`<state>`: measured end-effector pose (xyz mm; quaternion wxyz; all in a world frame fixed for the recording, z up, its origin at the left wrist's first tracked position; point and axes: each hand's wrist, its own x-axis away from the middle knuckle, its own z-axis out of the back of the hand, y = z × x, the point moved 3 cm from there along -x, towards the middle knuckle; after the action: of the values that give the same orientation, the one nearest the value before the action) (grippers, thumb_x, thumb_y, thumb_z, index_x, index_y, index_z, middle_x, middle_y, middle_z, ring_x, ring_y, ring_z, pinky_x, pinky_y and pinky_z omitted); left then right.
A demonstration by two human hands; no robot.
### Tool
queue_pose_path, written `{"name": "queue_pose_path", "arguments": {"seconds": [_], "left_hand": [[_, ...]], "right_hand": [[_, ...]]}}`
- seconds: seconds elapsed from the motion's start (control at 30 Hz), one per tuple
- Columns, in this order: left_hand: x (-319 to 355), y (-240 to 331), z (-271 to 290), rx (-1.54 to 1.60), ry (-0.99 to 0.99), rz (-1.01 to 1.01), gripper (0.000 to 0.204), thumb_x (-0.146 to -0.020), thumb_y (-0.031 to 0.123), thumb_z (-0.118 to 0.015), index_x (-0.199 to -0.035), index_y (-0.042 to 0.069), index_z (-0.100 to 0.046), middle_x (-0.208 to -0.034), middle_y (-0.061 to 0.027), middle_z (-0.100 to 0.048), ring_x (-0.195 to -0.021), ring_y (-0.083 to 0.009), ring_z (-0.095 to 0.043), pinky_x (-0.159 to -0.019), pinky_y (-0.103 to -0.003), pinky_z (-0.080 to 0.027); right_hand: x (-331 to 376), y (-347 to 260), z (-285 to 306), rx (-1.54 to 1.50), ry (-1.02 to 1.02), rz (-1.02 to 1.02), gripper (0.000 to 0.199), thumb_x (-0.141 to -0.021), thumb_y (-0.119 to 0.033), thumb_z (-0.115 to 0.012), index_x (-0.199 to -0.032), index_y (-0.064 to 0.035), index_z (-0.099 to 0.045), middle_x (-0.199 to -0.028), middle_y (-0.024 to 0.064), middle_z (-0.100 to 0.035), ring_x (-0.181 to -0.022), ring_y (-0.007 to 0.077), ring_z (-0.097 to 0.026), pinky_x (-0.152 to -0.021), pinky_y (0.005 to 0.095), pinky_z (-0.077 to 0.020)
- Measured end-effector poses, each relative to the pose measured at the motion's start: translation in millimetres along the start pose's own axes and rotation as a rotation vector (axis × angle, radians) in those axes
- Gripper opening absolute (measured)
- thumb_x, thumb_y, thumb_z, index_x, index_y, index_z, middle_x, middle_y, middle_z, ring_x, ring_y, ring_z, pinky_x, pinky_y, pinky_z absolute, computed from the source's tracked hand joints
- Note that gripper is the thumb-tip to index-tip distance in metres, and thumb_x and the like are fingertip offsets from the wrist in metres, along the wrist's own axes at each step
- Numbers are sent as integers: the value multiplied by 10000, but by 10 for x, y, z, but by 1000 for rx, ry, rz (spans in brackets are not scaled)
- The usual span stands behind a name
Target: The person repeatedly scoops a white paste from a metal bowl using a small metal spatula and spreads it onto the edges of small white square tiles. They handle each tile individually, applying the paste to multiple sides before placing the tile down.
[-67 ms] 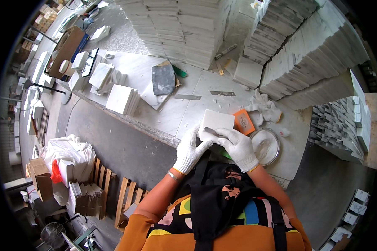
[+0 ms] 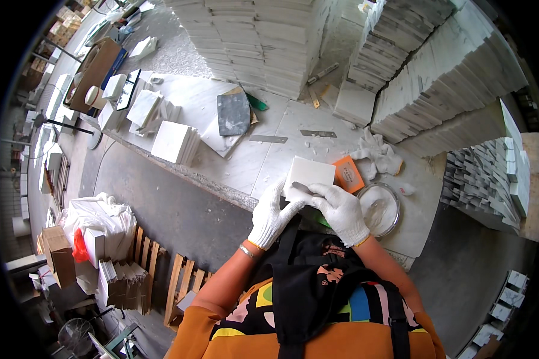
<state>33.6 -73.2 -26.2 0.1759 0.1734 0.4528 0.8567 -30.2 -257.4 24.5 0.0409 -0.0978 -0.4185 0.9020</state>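
Observation:
In white knit gloves, both my hands meet at the near edge of a square white tile (image 2: 310, 171) on the worktable. My left hand (image 2: 270, 218) holds the tile's left side, its thumb stretched toward the middle. My right hand (image 2: 342, 214) is closed, fingers bent over a small pale piece (image 2: 297, 192) at the near edge; its exact kind I cannot make out. An orange box (image 2: 348, 174) lies just right of the tile. Beside my right hand stands a round clear dish (image 2: 395, 209) with white material in it. The tile's near edge is partly hidden by my gloves.
A crumpled glove (image 2: 378, 157) lies beyond the orange box. Metal strips (image 2: 318, 134) and a dark grey sheet (image 2: 233, 112) rest farther back on the marble worktable (image 2: 221, 173). White tiles (image 2: 172, 142) stand left; tall tile stacks (image 2: 251, 48) rise behind. Wooden pallets (image 2: 182, 281) sit at lower left.

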Motion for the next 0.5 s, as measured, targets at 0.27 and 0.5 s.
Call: {"name": "queue_pose_path", "arguments": {"seconds": [0.27,0.5], "left_hand": [[20,-66,31,144,-68,89,698,-901,367,-748,-1461,27,-508,-1309,-162,-630,-1158,-234,-631,-975,-356,-513],[34,-26,75,229,-70,112,661,-906,376,-736,-1414,6,-532,-1277,-177,-628,-1118,-268,-643,-975,-358,-508]], "right_hand": [[58,-163,102,401,-4,167,352,-891,-211,-710,-1238,-158,-692,-896,51,-690,-733,254,-688,-654,383,-559],[39,-225,96,495,-149,116,369,-912,-258,-700,-1262,-141,-696,-947,61,-713,-741,248,-685,-661,377,-563]]}}
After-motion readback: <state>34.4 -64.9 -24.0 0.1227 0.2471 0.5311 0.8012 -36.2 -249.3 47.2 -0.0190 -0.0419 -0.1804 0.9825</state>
